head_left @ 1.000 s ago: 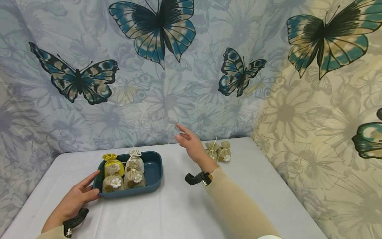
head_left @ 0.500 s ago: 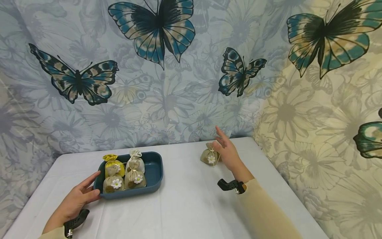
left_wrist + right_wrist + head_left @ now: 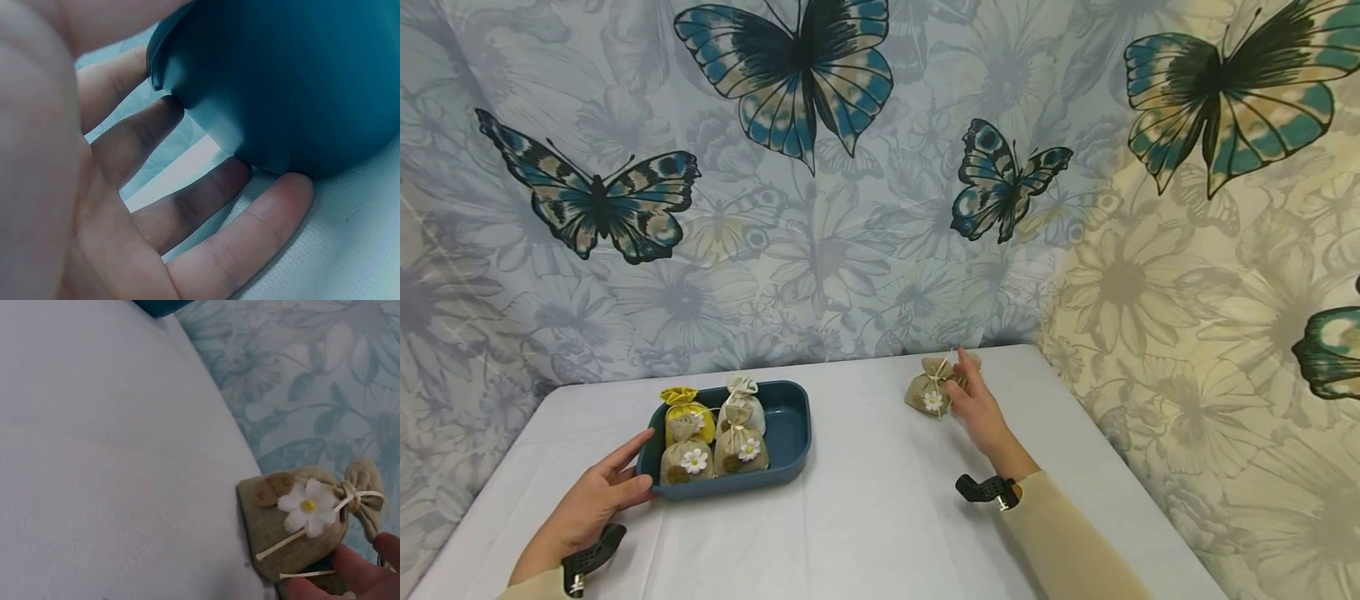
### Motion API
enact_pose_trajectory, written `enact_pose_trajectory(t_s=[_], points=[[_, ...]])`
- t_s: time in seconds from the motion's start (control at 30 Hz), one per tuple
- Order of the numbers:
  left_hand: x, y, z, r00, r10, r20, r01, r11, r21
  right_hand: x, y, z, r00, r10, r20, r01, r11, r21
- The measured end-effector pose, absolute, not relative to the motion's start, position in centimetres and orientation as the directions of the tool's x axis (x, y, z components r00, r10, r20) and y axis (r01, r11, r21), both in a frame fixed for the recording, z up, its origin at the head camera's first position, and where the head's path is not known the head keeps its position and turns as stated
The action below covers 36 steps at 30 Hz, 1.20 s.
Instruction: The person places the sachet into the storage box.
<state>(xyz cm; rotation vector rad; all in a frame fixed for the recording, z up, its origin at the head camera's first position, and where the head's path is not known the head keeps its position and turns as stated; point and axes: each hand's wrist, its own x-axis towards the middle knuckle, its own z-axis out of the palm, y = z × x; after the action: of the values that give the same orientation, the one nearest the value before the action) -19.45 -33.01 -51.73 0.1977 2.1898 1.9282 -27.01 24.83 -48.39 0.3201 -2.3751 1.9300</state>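
Left hand (image 3: 580, 504): spreading its fingers against the outer end of the blue tray (image 3: 730, 487), fingertips touching the wall, thumb resting by the near corner.
Inside the tray: four small tied bags are sitting toward the left, with a yellow bag (image 3: 688, 425) and a white bag (image 3: 754, 412) standing behind two beige bags.
Right hand (image 3: 985, 417): reaching in at the pair on the white cloth (image 3: 850, 517), index finger extending; I cannot tell whether thumb and fingers are pinching a bag.
Left bag of the pair (image 3: 923, 390): leaning just left of that hand, its flower (image 3: 308, 505) facing the person.
Right bag of the pair (image 3: 974, 362): mostly hiding behind the hand, its top showing past the fingers.
Just changed: the right hand, hovering between tray and pair a second ago, is now sitting at the pair; the left hand is keeping its place.
Meaning: the work is apparently centring on these two bags, both lying well apart from the tray.
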Motion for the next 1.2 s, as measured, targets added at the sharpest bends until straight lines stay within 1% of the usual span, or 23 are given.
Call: enact_pose_trajectory(t_s=[0.1, 0.23, 0.57, 0.8, 0.97, 1.2], points=[[-19.5, -33.0, -51.7, -0.968, 0.241, -0.068, -0.033, 0.146, 0.989, -27.2, 24.7, -49.0, -0.979, -0.112, 0.170, -0.197, 0.308, -0.931], [-19.4, -33.0, -51.6, -0.970, 0.231, -0.073, -0.034, 0.170, 0.985, -27.6, 24.5, -49.7, -0.973, -0.126, 0.195, -0.232, 0.454, -0.860], [-19.4, -33.0, -51.7, -0.973, 0.220, -0.075, -0.039, 0.162, 0.986, -28.7, 24.0, -50.1, -0.973, -0.137, 0.187, -0.231, 0.610, -0.758], [-19.4, -33.0, -51.6, -0.970, 0.225, -0.087, -0.050, 0.162, 0.986, -29.0, 23.5, -50.0, -0.967, -0.171, 0.190, -0.255, 0.650, -0.716], [-19.4, -33.0, -51.5, -0.968, 0.235, -0.092, -0.062, 0.131, 0.989, -29.0, 23.3, -50.1, -0.966, -0.175, 0.192, -0.259, 0.669, -0.697], [-19.3, -32.9, -51.5, -0.970, 0.232, -0.074, -0.037, 0.158, 0.987, -28.7, 22.8, -50.4, -0.975, -0.157, 0.158, -0.223, 0.640, -0.735]])
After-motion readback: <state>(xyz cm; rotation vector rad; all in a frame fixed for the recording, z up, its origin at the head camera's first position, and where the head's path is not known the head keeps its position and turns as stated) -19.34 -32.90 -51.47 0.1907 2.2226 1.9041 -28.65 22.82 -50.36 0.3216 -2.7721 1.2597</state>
